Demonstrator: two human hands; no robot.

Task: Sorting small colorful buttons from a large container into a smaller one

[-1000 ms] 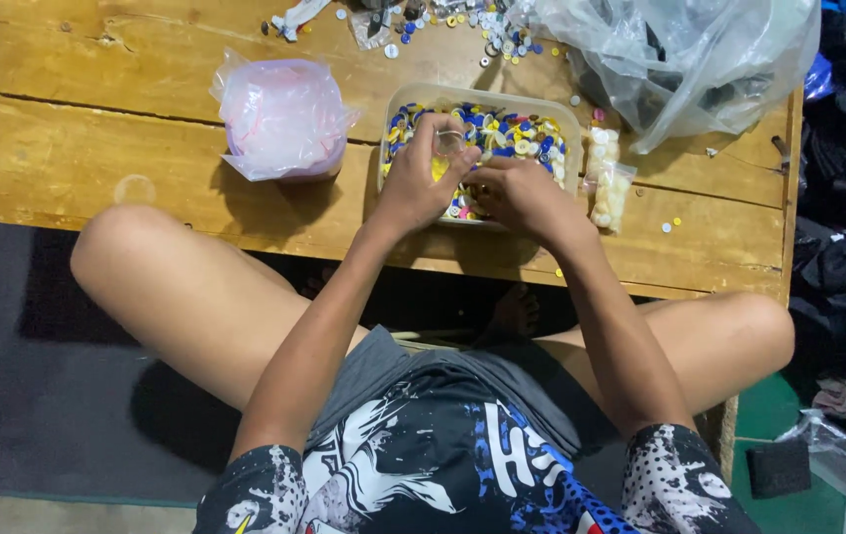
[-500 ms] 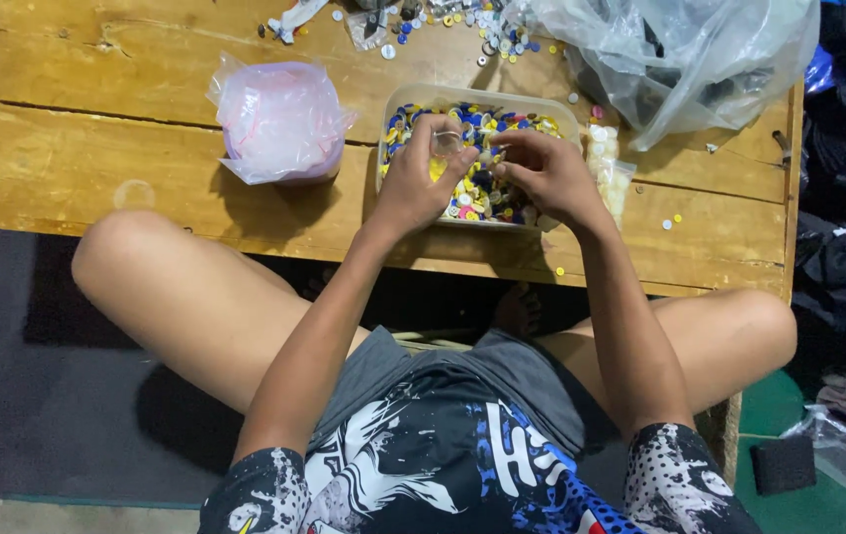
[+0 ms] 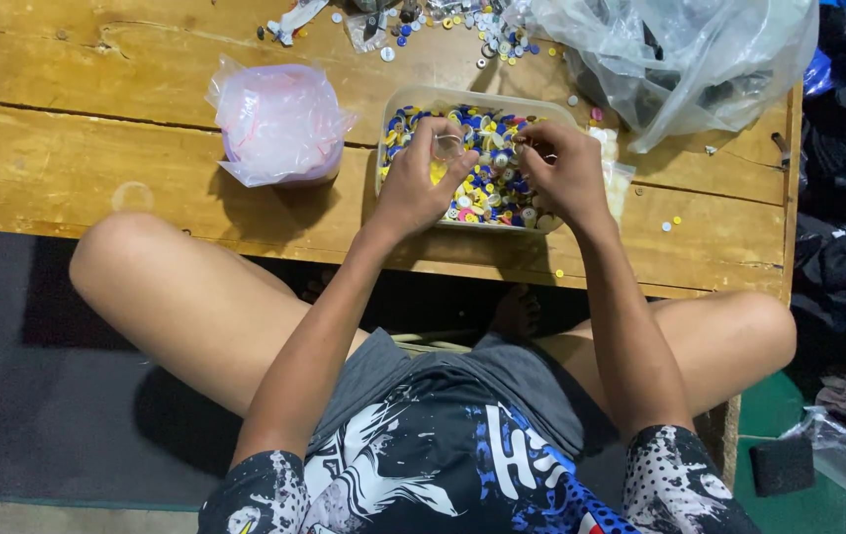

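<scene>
A clear plastic tub (image 3: 413, 99) full of small coloured caps in blue, yellow and white stands on a low wooden table (image 3: 96, 148). My left hand (image 3: 418, 178) hovers over the tub's left half and pinches a small clear piece between thumb and fingers. Over the right half, my right hand (image 3: 561, 168) has its fingers curled down into the caps; whether it holds one I cannot tell.
A pink-tinted plastic bag (image 3: 279, 124) sits left of the tub. A large clear bag (image 3: 680, 59) lies at the back right. Loose caps (image 3: 462, 25) are scattered along the far edge. My bare knees flank the table's near edge; dark clutter lies at right.
Both hands have moved forward from the tub's near edge to over its middle. The left hand now pinches a small clear piece.
</scene>
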